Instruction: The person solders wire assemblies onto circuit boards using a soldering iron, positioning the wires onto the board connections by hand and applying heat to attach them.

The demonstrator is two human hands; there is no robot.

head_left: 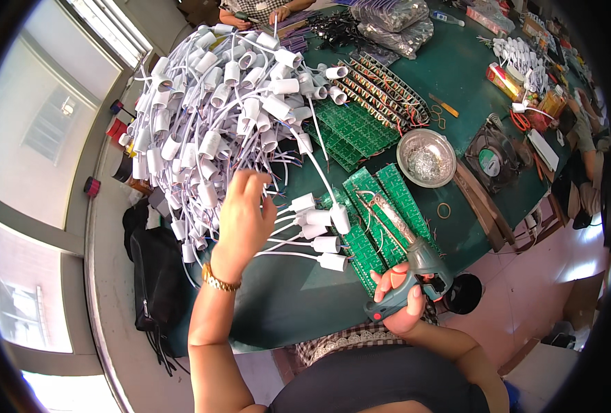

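My right hand (402, 303) grips a dark green pistol-shaped soldering gun (388, 300). Its metal tip points up and left, over green circuit boards (392, 199) lying side by side on the table. My left hand (240, 224) is raised beside a big heap of white lamp sockets (209, 131) with white cables. The fingers of that hand are half bent, thumb apart, and nothing shows between them. To the right of it, several white sockets (329, 244) lie in a row with their wire ends at the boards' left edge. One more socket (340, 218) rests across the boards.
A metal bowl (426, 158) with shiny scraps stands behind the boards. Nearby are stacked green panels (355, 131), a small fan (491, 155), wooden strips (481, 203) and a tweezer-like orange tool (443, 104). A black bag (157, 265) hangs at left. Another person's hands (279, 14) work at the far edge.
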